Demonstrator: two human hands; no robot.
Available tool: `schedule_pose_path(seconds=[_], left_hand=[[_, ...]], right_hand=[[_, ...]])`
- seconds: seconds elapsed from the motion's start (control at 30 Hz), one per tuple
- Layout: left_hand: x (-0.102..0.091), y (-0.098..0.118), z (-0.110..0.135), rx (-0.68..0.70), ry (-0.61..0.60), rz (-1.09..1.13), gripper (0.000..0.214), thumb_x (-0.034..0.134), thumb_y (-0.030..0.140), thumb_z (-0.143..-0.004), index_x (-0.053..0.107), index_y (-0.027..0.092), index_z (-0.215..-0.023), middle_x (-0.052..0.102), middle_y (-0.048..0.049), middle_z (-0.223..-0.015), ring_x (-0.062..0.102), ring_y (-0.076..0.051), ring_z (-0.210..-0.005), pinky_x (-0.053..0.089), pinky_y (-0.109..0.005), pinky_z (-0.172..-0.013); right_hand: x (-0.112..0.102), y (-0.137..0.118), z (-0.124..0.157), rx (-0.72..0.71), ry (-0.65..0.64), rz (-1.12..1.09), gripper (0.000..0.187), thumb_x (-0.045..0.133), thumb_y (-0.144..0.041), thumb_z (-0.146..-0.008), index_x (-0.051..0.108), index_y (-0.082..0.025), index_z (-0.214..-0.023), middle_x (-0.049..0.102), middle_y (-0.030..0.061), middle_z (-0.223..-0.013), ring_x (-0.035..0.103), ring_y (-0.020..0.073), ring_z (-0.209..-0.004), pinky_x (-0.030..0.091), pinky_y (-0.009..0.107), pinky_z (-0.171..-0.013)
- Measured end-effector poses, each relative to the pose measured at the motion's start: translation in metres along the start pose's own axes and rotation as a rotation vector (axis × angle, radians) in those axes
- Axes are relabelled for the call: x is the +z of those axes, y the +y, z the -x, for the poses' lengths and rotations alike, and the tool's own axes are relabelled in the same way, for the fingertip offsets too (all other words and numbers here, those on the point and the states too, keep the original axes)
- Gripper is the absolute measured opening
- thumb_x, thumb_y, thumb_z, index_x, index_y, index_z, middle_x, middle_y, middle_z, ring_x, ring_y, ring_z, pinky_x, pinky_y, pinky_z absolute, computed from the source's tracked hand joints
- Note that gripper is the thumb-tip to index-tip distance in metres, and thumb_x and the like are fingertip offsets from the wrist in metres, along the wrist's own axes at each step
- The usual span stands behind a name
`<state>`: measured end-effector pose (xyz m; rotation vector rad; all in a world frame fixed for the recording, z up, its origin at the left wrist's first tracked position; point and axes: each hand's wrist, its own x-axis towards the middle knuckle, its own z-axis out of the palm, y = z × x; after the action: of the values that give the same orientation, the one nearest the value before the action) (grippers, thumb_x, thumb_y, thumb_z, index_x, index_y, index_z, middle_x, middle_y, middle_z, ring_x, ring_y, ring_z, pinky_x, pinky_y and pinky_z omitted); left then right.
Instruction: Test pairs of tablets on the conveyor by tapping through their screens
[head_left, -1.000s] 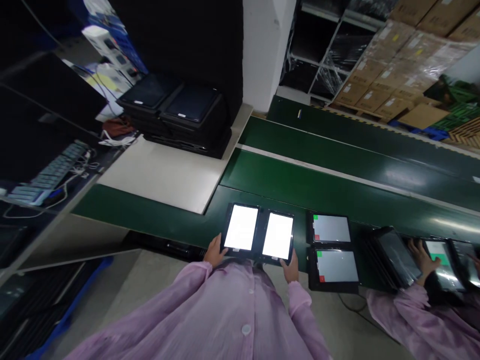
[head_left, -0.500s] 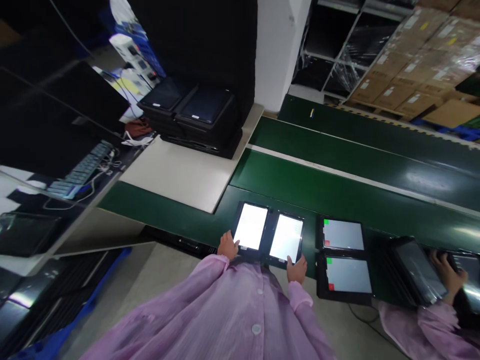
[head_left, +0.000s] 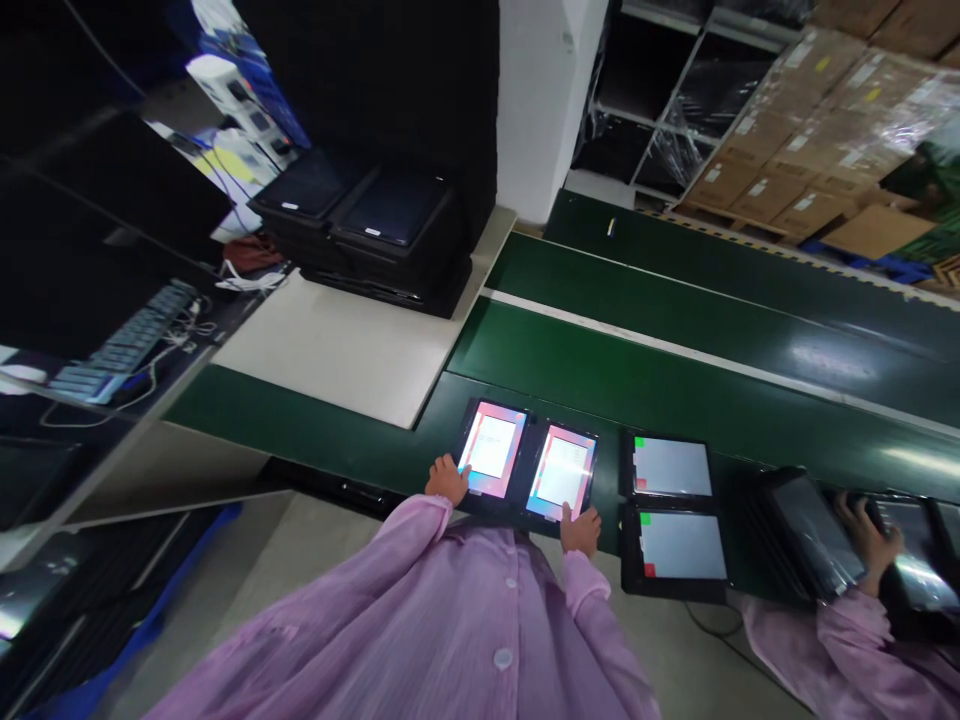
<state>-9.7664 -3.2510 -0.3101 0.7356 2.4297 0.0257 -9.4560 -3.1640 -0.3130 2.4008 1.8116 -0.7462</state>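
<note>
Two tablets stand side by side on the green bench in front of me, both lit with a pink-and-blue picture and a white panel. My left hand is at the lower left corner of the left tablet, its thumb at the screen's edge and its fingers along the side. Over the lower right corner of the right tablet lies the thumb of my right hand, the other fingers curled by the outer edge. What the fingers do underneath is hidden.
Right of me lie two tablets with grey screens, an upper one and a lower one. Farther right, a co-worker's hand is among dark tablets. Stacked dark tablets stand on a pale board at the back left.
Both screens in front of me have turned from plain white to a coloured picture with a white panel. My hands keep their places on the tablets; the view has shifted slightly.
</note>
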Motion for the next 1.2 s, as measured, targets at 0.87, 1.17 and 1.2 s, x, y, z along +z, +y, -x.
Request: schedule_pose_path(seconds=[0.87, 1.17, 1.2], left_hand=[[-0.014, 0.021, 0.069, 0.533, -0.176, 0.083, 0.034, 0.039, 0.042, -0.107, 0.064, 0.022, -0.095, 0.04, -0.0087, -0.17, 0.074, -0.022, -0.113, 0.053, -0.038, -0.101], [-0.002, 0.018, 0.07, 0.603, -0.26, -0.018, 0.034, 0.04, 0.041, -0.106, 0.064, 0.022, -0.092, 0.038, -0.008, -0.171, 0.075, -0.022, -0.105, 0.054, -0.038, -0.097], [-0.002, 0.019, 0.072, 0.62, -0.262, -0.015, 0.034, 0.04, 0.041, -0.106, 0.065, 0.022, -0.093, 0.039, -0.008, -0.171, 0.075, -0.022, -0.106, 0.054, -0.038, -0.097]], right_hand=[[-0.032, -0.035, 0.025, -0.349, -0.16, 0.184, 0.026, 0.043, -0.03, -0.104, 0.065, -0.02, -0.093, 0.041, 0.0121, -0.167, 0.073, 0.022, -0.109, 0.056, 0.033, -0.078], [-0.03, -0.033, 0.035, -0.383, -0.222, 0.163, 0.025, 0.045, -0.031, -0.103, 0.063, -0.021, -0.088, 0.041, 0.0106, -0.167, 0.074, 0.0204, -0.1, 0.055, 0.031, -0.074], [-0.032, -0.031, 0.033, -0.375, -0.218, 0.152, 0.025, 0.046, -0.032, -0.103, 0.064, -0.021, -0.089, 0.04, 0.0108, -0.167, 0.074, 0.0204, -0.103, 0.055, 0.031, -0.076]])
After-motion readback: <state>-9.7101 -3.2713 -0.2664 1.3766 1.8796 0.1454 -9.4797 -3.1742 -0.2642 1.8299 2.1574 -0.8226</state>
